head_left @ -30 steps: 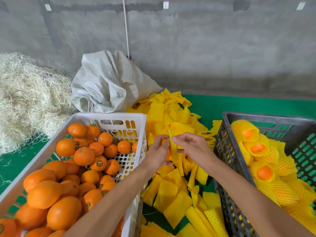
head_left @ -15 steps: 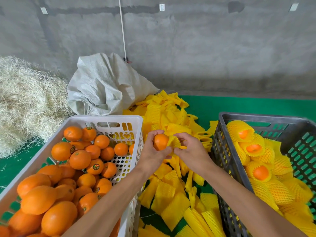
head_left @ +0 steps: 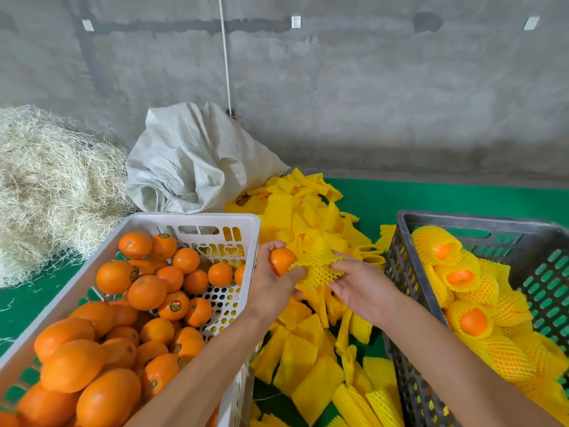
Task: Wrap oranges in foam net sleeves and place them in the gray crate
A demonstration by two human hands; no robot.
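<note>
Sitting left of the left hand [head_left: 271, 282], white crate [head_left: 172, 217]: loose oranges [head_left: 123, 303], unwrapped, several with round stickers, heaped highest at the near end. Right of the right hand [head_left: 360, 288], gray crate [head_left: 462, 218]: wrapped oranges [head_left: 462, 297] in yellow netting, orange skin showing at the open sleeve ends. Between the crates, under and beyond both hands, pile of flat foam sleeves [head_left: 311, 359] on green floor covering [head_left: 431, 195]. Beyond the hands: crumpled white sack [head_left: 197, 161]; farther left, straw heap [head_left: 52, 186].

Left hand: fingers curled round one bare orange [head_left: 281, 260], thumb on its near side. Stretched foam net sleeve [head_left: 320, 266] sits directly right of that orange, touching it, its mouth toward the fruit; orange not yet inside. Right hand: palm partly upward, fingertips at the sleeve's right edge. Grip probably a pinch with spread fingers; contact partly hidden by the mesh.
</note>
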